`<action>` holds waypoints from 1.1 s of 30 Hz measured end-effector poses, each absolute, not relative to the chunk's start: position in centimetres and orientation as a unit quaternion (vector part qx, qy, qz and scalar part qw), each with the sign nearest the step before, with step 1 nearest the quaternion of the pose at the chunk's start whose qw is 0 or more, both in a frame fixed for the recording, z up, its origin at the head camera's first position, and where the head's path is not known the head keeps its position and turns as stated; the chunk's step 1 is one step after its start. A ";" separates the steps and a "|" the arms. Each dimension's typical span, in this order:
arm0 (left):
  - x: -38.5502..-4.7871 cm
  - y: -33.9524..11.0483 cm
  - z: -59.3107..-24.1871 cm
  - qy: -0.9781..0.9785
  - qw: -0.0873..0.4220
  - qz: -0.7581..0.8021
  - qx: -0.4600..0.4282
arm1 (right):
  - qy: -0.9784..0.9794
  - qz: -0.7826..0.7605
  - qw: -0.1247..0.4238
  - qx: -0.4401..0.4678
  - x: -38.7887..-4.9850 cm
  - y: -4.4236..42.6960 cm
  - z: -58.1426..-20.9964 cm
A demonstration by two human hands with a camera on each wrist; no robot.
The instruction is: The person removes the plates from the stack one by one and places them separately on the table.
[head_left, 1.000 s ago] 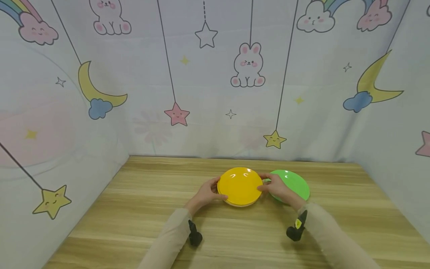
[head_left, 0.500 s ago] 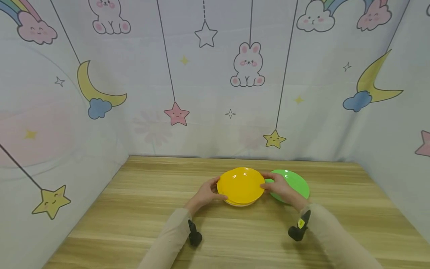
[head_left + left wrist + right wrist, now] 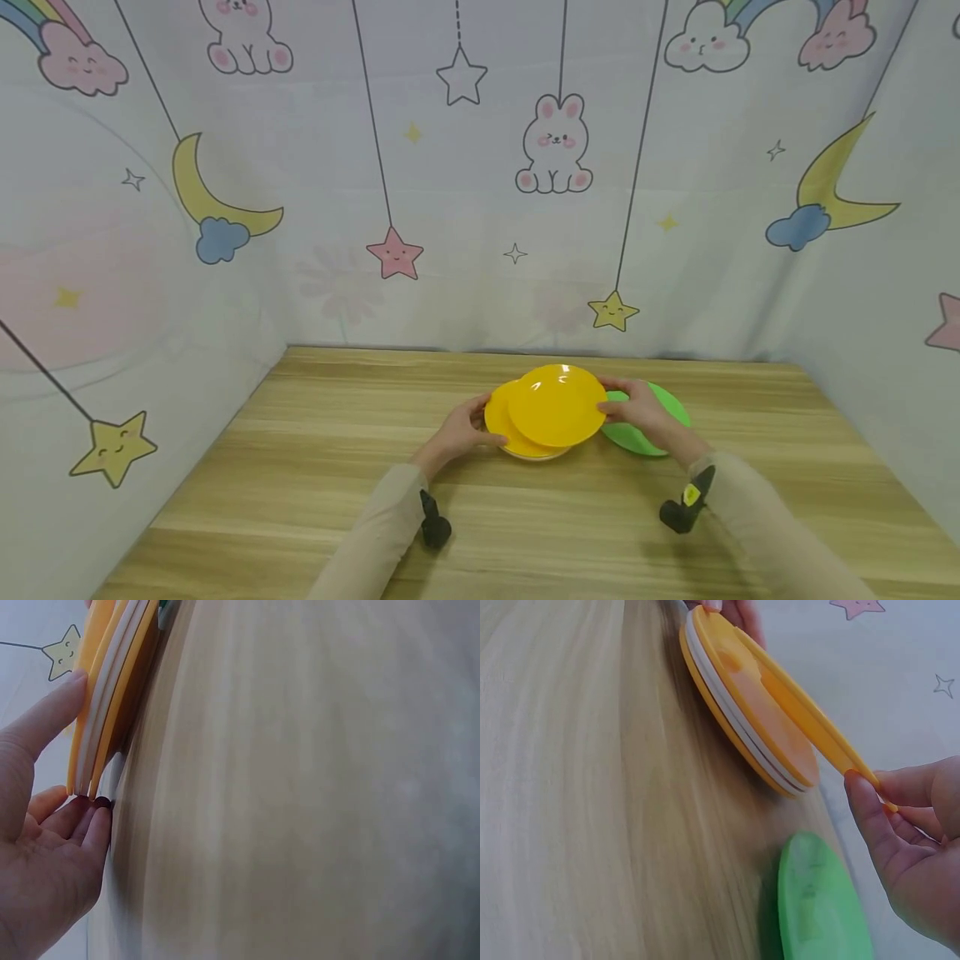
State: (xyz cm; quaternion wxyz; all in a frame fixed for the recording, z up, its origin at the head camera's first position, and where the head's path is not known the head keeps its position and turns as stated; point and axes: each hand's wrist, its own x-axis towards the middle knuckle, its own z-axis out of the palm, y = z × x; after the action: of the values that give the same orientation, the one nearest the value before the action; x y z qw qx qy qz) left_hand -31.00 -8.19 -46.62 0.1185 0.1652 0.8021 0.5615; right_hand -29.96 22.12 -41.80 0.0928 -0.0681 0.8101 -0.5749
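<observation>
My right hand pinches the right rim of an orange plate between thumb and fingers. That plate is raised and tilted off a stack, its left part still over it. The stack has another orange plate on top, white plates in the middle and orange at the bottom. My left hand grips the stack's left edge. In the left wrist view its thumb lies on the upper rim, and its fingers are at the edge and below. A green plate lies right of the stack, partly behind my right hand.
A wood-grain table spreads under the plates. Cloth walls printed with stars, moons and bunnies close in the back and both sides. Black wrist devices are strapped to both sleeves.
My right hand has drawn the upper orange plate rightward and up, uncovering the orange plate beneath and covering more of the green plate. The left hand has stayed at the stack's edge.
</observation>
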 end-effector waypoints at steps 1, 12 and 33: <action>-31.0 -8.2 -46.6 0.800 0.120 0.564 0.167 | 0.810 -0.575 0.091 -0.069 -29.9 22.4 -41.7; -31.1 -8.0 -46.6 0.802 0.122 0.563 0.160 | 0.803 -0.586 0.080 -0.071 -29.2 25.6 -40.9; -31.0 -8.2 -46.7 0.800 0.120 0.567 0.156 | 0.805 -0.593 0.019 -0.023 -27.3 31.6 -40.2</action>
State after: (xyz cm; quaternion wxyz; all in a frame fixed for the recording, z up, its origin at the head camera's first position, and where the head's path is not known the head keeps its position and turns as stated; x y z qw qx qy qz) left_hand -31.02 -8.15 -46.66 0.1198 0.1562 0.7996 0.5674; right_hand -27.27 31.56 -40.23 0.0194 -0.0231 0.8050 -0.5925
